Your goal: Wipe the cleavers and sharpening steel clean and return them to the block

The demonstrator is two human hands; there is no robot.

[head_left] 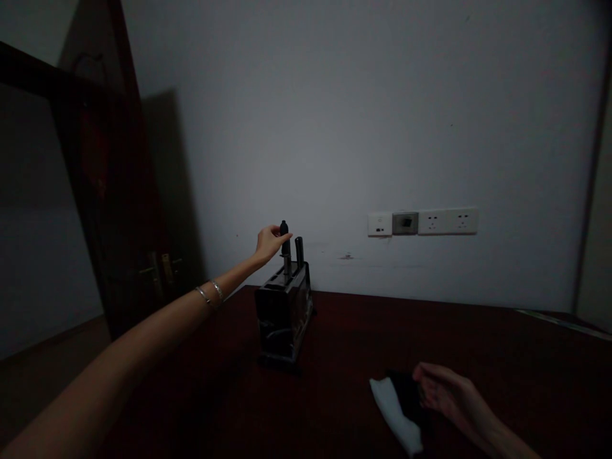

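Note:
My left hand (271, 242) reaches far forward, its thumb and fingers closed on the upright black handle of a knife (285, 241). Below the handle, a short stretch of metal shows above the top of a dark, glossy knife block (276, 325). A second black handle (299, 251) stands in the block just right of it. Lower right, my right hand (442, 387) has its fingers curled at the edge of a black and pale, cloth-like piece (396, 414). Dim light hides the fingertips there and the exact kind of that piece.
The block stands on a dark reddish-brown table (344, 338) against a pale wall (325, 127). Wall sockets (448, 221) sit behind it, to the right. At left is a dark wooden door (129, 191) with a metal handle. A flat strip (564, 322) lies at the table's right rear edge.

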